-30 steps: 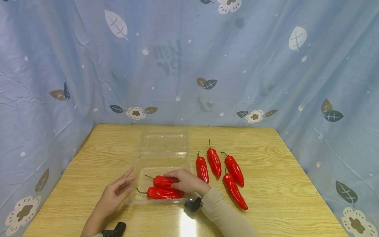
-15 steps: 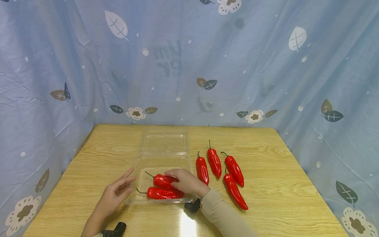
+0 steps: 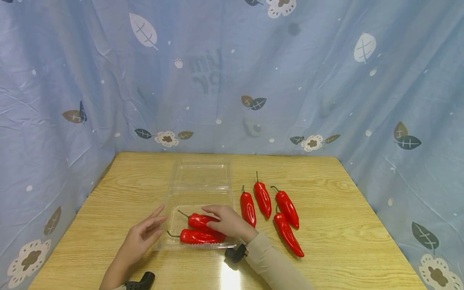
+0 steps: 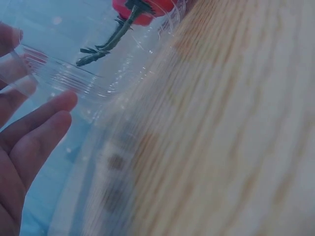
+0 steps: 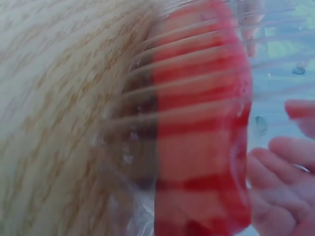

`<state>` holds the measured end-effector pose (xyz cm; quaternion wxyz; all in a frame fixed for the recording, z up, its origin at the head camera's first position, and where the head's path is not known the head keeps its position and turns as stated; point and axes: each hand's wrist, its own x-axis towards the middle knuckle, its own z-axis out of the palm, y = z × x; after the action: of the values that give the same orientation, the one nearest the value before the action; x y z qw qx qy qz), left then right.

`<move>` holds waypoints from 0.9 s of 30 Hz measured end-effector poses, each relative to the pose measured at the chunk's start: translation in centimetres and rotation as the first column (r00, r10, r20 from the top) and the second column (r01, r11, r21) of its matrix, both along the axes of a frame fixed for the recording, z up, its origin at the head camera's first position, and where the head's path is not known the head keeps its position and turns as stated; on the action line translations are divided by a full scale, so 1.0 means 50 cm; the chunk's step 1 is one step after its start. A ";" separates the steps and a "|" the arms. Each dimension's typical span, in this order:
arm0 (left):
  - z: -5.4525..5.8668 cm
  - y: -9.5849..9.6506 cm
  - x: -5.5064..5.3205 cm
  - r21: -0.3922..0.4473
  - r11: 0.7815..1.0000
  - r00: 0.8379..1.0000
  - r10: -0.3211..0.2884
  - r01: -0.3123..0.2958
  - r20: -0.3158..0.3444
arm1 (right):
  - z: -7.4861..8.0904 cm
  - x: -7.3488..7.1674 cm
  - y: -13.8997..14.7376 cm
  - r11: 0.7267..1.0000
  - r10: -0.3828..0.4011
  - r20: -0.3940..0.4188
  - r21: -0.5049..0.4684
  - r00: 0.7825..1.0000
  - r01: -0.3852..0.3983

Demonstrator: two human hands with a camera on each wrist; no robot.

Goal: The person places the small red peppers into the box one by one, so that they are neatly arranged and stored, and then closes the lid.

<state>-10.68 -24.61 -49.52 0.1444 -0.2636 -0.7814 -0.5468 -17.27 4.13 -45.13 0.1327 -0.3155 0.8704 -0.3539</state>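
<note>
In the head view, a clear plastic clamshell box (image 3: 174, 241) lies unfolded on the table. Two red chili peppers, a far one (image 3: 199, 221) and a near one (image 3: 195, 237), lie side by side in its front half, stems to the left. My right hand (image 3: 229, 221) is over the right end of the far pepper, fingers spread and loosely bent. In the right wrist view its fingertips (image 5: 291, 105) show with a gap beside the near pepper. At the box's left wall, my left hand (image 3: 139, 239) has loosely bent fingers and holds nothing.
Several more red peppers lie on the wooden table (image 3: 326, 201) right of the box, including one pepper (image 3: 248, 207) close to its right wall. The box's lid (image 3: 203, 176) lies flat towards the back. A blue curtain (image 3: 217, 80) stands behind the table.
The far pepper has shifted slightly in the box, its stem now a little farther back. My right thumb has loosened and moved slightly across the pepper. The left hand has stayed still.
</note>
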 end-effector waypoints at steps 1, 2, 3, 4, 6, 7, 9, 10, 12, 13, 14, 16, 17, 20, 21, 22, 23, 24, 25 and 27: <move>0.000 0.000 0.000 0.000 1.000 1.000 -0.001 0.001 -0.001 | 0.000 0.000 0.001 1.000 -0.001 0.009 -0.018 1.000 0.001; 0.000 0.001 -0.001 0.000 1.000 1.000 0.000 0.000 -0.002 | 0.000 0.001 0.002 0.999 -0.001 0.022 -0.041 1.000 0.002; 0.000 0.001 -0.001 -0.001 1.000 1.000 0.001 -0.001 -0.003 | 0.000 0.002 0.004 0.997 -0.002 0.039 -0.071 0.999 0.005; -0.001 0.001 -0.001 -0.001 1.000 1.000 0.002 -0.002 -0.005 | 0.000 0.003 0.005 0.995 -0.003 0.054 -0.102 0.999 0.008; -0.001 0.001 -0.001 -0.001 1.000 1.000 0.005 -0.005 -0.007 | -0.002 0.004 0.009 0.984 -0.002 0.078 -0.175 0.997 0.016; -0.002 0.001 -0.002 -0.001 1.000 1.000 0.007 -0.007 -0.010 | -0.003 0.005 0.011 0.976 0.000 0.088 -0.218 0.996 0.019; -0.002 0.001 -0.001 -0.002 1.000 1.000 0.009 -0.009 -0.012 | -0.004 0.007 0.014 0.953 0.003 0.119 -0.301 0.993 0.033; -0.002 0.001 -0.001 -0.001 1.000 1.000 0.010 -0.010 -0.011 | -0.004 0.008 0.016 0.941 0.004 0.131 -0.337 0.991 0.041; -0.002 0.001 0.000 0.002 1.000 1.000 0.009 -0.009 -0.011 | -0.005 0.009 0.019 0.915 0.003 0.139 -0.401 0.990 0.054; -0.002 0.001 0.000 0.003 1.000 1.000 0.009 -0.009 -0.010 | -0.005 0.009 0.019 0.904 0.000 0.141 -0.424 0.990 0.060; -0.003 0.000 0.001 0.003 1.000 1.000 0.010 -0.010 -0.008 | -0.005 0.009 0.020 0.894 -0.002 0.143 -0.444 0.990 0.066; -0.003 0.000 0.001 0.003 1.000 1.000 0.007 -0.007 -0.009 | 0.000 0.009 0.022 0.875 -0.005 0.127 -0.480 0.992 0.066; -0.003 0.000 0.001 0.003 1.000 1.000 0.006 -0.006 -0.009 | 0.002 0.009 0.024 0.867 -0.007 0.112 -0.494 0.994 0.062; -0.004 -0.001 0.000 -0.001 1.000 1.000 0.007 -0.007 -0.010 | 0.014 0.008 0.035 0.841 -0.010 0.068 -0.539 0.998 0.045; -0.003 -0.001 -0.001 -0.001 1.000 1.000 0.006 -0.006 -0.010 | 0.017 0.006 0.041 0.834 -0.017 0.046 -0.550 0.999 0.039; -0.004 0.000 0.000 -0.002 1.000 1.000 0.008 -0.008 -0.007 | 0.019 0.005 0.048 0.828 -0.025 0.027 -0.560 0.999 0.036; -0.004 0.000 0.000 -0.003 1.000 1.000 0.011 -0.011 -0.006 | 0.021 0.003 0.055 0.821 -0.034 0.008 -0.569 0.999 0.033; -0.004 0.000 0.000 -0.004 1.000 1.000 0.012 -0.012 -0.006 | 0.023 0.002 0.063 0.815 -0.044 -0.003 -0.579 0.999 0.034; -0.003 0.000 0.000 -0.007 1.000 1.000 0.015 -0.015 -0.007 | 0.025 0.002 0.073 0.810 -0.059 -0.010 -0.585 0.998 0.041; -0.003 0.001 0.000 -0.012 1.000 1.000 0.021 -0.021 -0.007 | 0.029 0.001 0.093 0.804 -0.096 -0.008 -0.590 0.995 0.073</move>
<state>-10.69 -24.58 -49.66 0.1514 -0.2581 -0.7870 -0.5396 -17.23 8.79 -43.68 -0.0035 -0.3087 0.7334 -0.6057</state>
